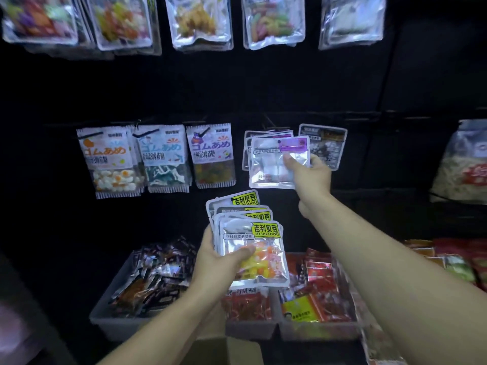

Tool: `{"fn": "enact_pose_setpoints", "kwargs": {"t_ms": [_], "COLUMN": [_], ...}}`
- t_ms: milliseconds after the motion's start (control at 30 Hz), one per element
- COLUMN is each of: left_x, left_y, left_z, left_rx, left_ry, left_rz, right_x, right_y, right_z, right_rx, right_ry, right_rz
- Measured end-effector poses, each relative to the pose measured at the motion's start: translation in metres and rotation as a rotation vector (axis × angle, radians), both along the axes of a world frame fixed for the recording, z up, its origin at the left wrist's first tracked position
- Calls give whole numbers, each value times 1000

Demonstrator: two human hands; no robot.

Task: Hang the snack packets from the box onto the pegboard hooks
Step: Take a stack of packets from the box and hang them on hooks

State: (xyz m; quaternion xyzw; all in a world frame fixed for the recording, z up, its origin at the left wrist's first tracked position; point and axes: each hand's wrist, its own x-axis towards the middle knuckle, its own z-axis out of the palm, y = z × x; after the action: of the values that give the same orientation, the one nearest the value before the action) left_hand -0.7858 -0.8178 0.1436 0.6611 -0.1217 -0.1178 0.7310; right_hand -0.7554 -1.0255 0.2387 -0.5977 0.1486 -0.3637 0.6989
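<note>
My left hand [220,262] grips a fanned stack of silver snack packets with yellow labels [253,241], held upright in front of the dark pegboard [263,85]. My right hand [311,172] pinches a single silver packet with a purple label [274,159] by its right side, up against the packets hanging on a hook [266,125] in the middle row. The top flap of a cardboard box [224,349] shows at the bottom edge, below my left forearm.
Three kinds of gummy packets [160,156] hang left of the purple one, a dark packet [326,143] to its right. More bags [200,19] hang in the top row. Grey bins [110,322] of red and dark snacks stand below. A big bag [463,164] is at the right.
</note>
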Motion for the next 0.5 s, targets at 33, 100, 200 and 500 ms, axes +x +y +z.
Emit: {"fn": "enact_pose_setpoints", "kwargs": {"t_ms": [33,100,200,500], "left_x": [-3,-6,-8,-7], "left_y": [-3,-7,-8,-8], "left_z": [2,5,7,6], "left_rx": [-7,-15,-20,-119], "left_ry": [13,53,67,19], "left_rz": [4,21,51,84], "right_x": [3,6,7,15], "right_y": [0,-2,-1,-2], "right_z": [-1,-2,-3,-14], "right_rx": [3,15,26,87], "right_ry": [12,20,32,93], "right_rz": [0,8,30,41]}}
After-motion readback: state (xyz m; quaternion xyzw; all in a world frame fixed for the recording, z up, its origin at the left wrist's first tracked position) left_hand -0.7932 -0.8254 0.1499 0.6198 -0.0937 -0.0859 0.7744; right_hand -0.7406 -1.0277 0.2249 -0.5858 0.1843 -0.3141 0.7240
